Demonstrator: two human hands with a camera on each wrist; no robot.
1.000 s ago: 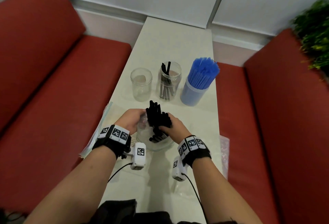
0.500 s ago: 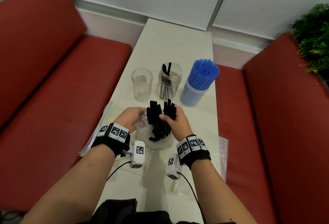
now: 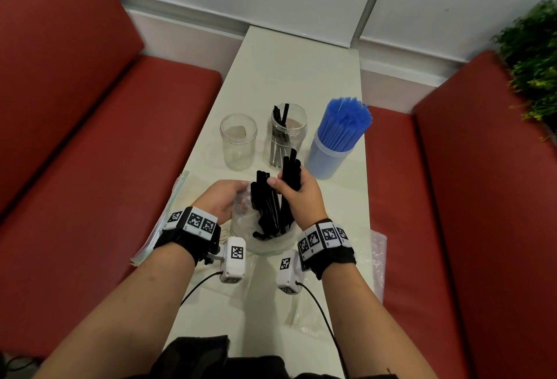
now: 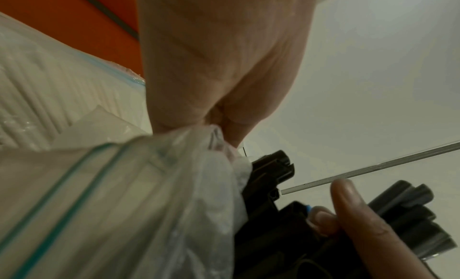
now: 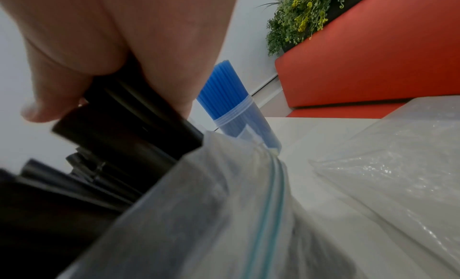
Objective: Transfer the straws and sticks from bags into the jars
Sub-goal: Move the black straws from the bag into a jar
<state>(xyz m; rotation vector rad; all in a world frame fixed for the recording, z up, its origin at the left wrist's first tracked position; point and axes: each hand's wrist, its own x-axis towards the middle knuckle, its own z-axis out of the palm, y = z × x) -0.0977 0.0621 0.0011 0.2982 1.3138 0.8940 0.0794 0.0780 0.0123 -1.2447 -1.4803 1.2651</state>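
Note:
A clear zip bag (image 3: 241, 228) stands open on the white table (image 3: 301, 77), with several black straws (image 3: 265, 203) sticking out of it. My left hand (image 3: 223, 197) pinches the bag's rim (image 4: 214, 133). My right hand (image 3: 298, 194) grips a bundle of black straws (image 3: 291, 170), lifted partly out of the bag (image 5: 224, 204). Behind stand an empty clear jar (image 3: 238, 142), a clear jar with a few black straws (image 3: 286, 134) and a jar full of blue straws (image 3: 337, 137). The bundle's lower ends are hidden in the bag.
A flat zip bag of white sticks (image 3: 168, 215) lies at the table's left edge, seen close in the left wrist view (image 4: 49, 86). An empty crumpled bag (image 3: 378, 255) lies at the right edge. Red benches (image 3: 75, 137) flank the narrow table; a plant (image 3: 533, 62) stands at the far right.
My right hand has lifted its bundle of black straws up and away from the rest, toward the jars. The left hand has kept its hold on the bag's rim.

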